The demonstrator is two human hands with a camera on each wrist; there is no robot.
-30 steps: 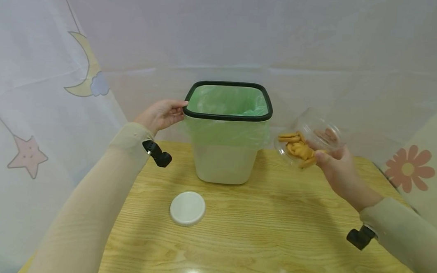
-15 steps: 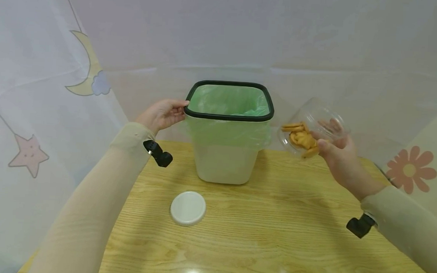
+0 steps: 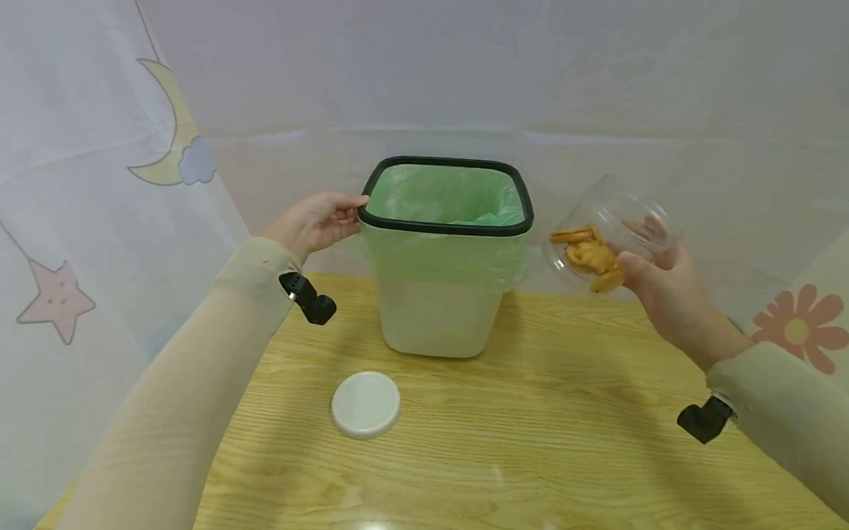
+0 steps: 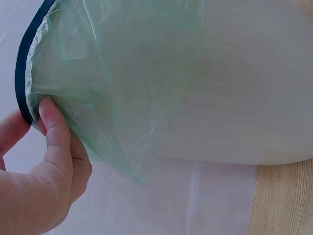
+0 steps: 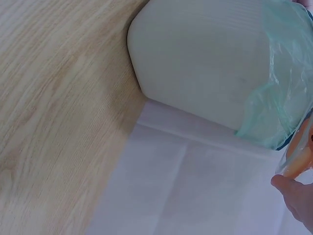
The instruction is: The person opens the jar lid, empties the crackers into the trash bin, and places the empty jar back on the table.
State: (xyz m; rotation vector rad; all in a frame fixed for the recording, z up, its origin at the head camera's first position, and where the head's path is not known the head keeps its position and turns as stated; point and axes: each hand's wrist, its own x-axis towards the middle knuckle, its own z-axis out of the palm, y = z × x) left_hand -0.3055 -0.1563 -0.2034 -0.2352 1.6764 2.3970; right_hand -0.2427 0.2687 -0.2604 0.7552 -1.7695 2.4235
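**Clear jar, tilted, held to the right of a lined bin**

Item: one clear jar [image 3: 607, 210], raised above the table [image 3: 502, 429]. Its long axis leans, upper end to the right, lower end to the left and towards the bin. Which end is the mouth I cannot make out from where I stand.

Contents: orange-brown biscuits [image 3: 591, 256], heaped at the lower end, the side nearer the bin.

Held by: the right hand [image 3: 666, 298], which grasps the jar, thumb across the near side, fingers showing dimly through the wall.

Neighbour: one pale bin [image 3: 436, 318], upright on the table, with a black rim [image 3: 444, 228] over a green liner [image 3: 439, 190]. The jar sits beside its right side, near rim height; the head view shows a gap between them. (That sideways gap, I judge, is the relation that matters most.) The right hand is plainly the nearer one, with the whole bin lying between the jar and the other hand.

Far side: the left hand [image 3: 319, 221], pinching the rim at the bin's left corner between thumb and fingers.

Also present: one white lid [image 3: 365, 404], flat on the table, in front of the bin and slightly left.
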